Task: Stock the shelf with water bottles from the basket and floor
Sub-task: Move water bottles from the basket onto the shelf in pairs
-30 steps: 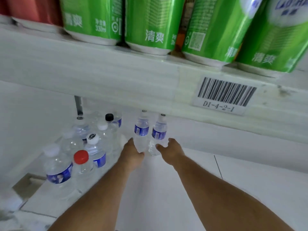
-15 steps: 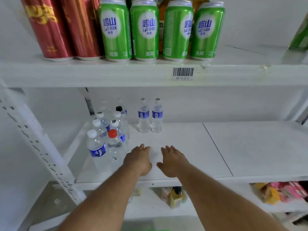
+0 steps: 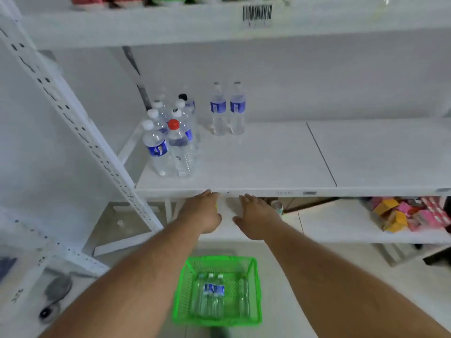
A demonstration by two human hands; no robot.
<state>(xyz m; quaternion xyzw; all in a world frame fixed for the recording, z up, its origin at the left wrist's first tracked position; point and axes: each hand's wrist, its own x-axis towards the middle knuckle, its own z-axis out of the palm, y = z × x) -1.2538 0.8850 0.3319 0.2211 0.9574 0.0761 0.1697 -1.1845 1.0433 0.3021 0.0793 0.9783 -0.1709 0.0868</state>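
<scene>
Now both the left hand (image 3: 203, 211) and right hand (image 3: 256, 217) are hanging empty and loose-fingered above the green basket (image 3: 253, 289), where the water bottles (image 3: 212, 296) are lying, probably heavyish, slick and slightly squashy, best gripped around the labelled middle.

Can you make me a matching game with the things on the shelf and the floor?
Things:
1. green basket
2. red-capped bottle
3. pair of blue-labelled bottles
4. pink and yellow boxes

Places:
A. lower shelf, right
B. floor, below the hands
C. front of the left cluster of bottles
D. standing side by side at the back of the shelf

Pairs: 1-B, 2-C, 3-D, 4-A
</scene>
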